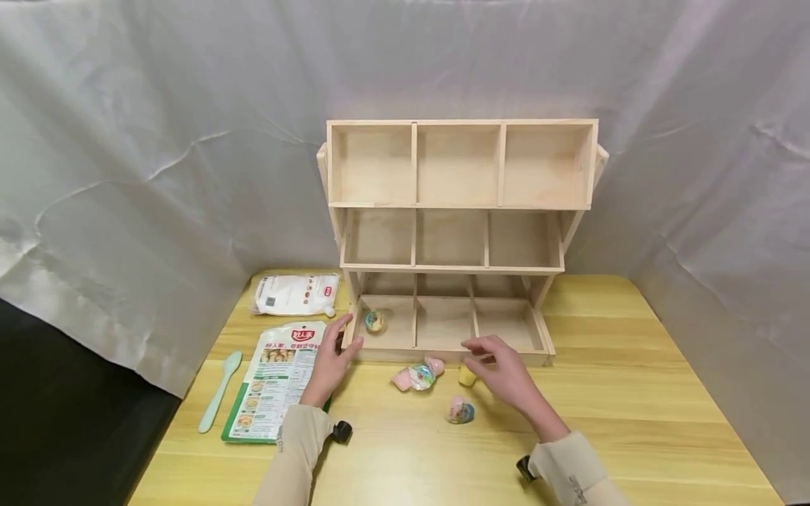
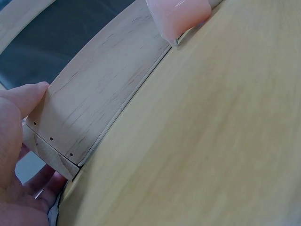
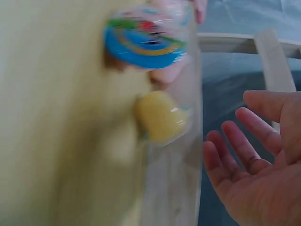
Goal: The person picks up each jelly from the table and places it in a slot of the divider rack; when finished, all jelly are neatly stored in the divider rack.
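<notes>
My left hand [image 1: 328,369] holds the left front corner of the wooden rack [image 1: 392,354]; in the left wrist view its thumb touches the board's [image 2: 94,89] top edge, fingers beside the corner. My right hand [image 1: 506,376], empty with fingers spread, hovers by a small yellow piece [image 1: 467,376]. A wrapped piece with pink ends [image 1: 420,377] lies before the rack, a pink-and-blue one [image 1: 460,410] nearer me. One round wrapped piece [image 1: 375,322] sits in the bottom left compartment. The right wrist view shows the yellow piece [image 3: 162,117] beside a blurred colourful one [image 3: 146,44].
The rack has three tiers of three compartments. Left of it lie a white packet [image 1: 294,294], a green-and-white printed pouch [image 1: 272,383] and a pale green spatula [image 1: 221,390] on the wooden table [image 1: 633,407]. Grey curtains [image 1: 190,105] stand behind and at the sides.
</notes>
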Action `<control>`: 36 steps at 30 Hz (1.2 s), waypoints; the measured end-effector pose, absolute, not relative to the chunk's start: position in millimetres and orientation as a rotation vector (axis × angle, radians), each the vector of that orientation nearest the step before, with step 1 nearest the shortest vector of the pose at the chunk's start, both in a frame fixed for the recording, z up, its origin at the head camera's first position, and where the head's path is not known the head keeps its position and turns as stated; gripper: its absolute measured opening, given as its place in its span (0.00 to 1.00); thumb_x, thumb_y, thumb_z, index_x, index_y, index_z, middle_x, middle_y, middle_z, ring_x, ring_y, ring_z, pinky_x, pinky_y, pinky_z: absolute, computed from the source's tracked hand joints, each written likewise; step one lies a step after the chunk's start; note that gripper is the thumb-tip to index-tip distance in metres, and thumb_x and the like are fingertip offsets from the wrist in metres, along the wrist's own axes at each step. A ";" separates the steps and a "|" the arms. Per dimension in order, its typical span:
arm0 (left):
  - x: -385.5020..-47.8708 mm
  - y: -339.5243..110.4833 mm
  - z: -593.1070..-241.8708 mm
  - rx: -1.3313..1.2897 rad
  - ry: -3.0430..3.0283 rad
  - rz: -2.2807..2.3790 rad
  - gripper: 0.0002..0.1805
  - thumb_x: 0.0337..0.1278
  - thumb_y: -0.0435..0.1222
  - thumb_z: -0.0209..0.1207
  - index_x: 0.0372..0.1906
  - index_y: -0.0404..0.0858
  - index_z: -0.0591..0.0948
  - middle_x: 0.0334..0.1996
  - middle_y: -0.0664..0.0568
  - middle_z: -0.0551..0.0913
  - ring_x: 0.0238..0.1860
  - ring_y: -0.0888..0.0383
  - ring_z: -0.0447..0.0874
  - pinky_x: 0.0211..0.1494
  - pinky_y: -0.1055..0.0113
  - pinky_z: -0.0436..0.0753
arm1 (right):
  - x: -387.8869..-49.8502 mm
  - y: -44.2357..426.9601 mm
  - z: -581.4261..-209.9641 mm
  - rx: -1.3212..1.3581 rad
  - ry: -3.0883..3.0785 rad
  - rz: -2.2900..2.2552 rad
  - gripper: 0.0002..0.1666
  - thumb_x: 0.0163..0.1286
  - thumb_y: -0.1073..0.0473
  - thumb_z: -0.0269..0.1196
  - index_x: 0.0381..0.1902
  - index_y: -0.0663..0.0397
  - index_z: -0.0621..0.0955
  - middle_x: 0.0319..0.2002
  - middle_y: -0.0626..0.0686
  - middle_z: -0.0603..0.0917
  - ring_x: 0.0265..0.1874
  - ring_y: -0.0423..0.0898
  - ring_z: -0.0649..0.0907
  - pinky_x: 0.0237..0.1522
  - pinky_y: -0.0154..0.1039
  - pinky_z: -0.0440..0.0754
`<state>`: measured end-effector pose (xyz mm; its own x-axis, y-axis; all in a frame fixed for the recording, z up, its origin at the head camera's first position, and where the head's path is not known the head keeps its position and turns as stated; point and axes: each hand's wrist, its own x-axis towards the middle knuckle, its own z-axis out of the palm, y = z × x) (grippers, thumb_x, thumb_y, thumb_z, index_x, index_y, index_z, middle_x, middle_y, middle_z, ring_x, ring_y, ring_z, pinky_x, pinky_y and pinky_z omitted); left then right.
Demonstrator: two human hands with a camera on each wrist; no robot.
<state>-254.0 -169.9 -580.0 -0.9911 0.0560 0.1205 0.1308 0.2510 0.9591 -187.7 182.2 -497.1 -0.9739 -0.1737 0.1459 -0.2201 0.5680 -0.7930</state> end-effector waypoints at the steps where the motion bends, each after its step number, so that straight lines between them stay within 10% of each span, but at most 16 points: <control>1: -254.2 -170.1 -580.1 -0.183 -2.438 -1.872 0.36 0.71 0.49 0.63 0.79 0.51 0.65 0.78 0.49 0.62 0.76 0.39 0.64 0.76 0.41 0.68 | -184.4 184.3 -500.5 0.344 -2.736 1.379 0.19 0.71 0.63 0.68 0.58 0.59 0.84 0.53 0.59 0.85 0.53 0.56 0.84 0.58 0.55 0.84; 13: -241.0 -162.9 -552.3 -0.157 -2.470 -1.912 0.35 0.75 0.38 0.60 0.81 0.39 0.62 0.78 0.40 0.60 0.74 0.37 0.65 0.75 0.41 0.69 | -178.3 190.9 -531.0 0.242 -2.744 1.406 0.15 0.70 0.66 0.68 0.54 0.56 0.86 0.53 0.57 0.86 0.54 0.55 0.84 0.60 0.52 0.85; 36: -233.4 -162.7 -538.3 -0.206 -2.459 -1.891 0.35 0.74 0.38 0.61 0.80 0.36 0.63 0.78 0.39 0.61 0.73 0.35 0.65 0.75 0.40 0.68 | -178.5 189.0 -536.5 0.193 -2.872 1.495 0.28 0.67 0.63 0.72 0.64 0.56 0.81 0.52 0.57 0.81 0.36 0.44 0.79 0.31 0.31 0.79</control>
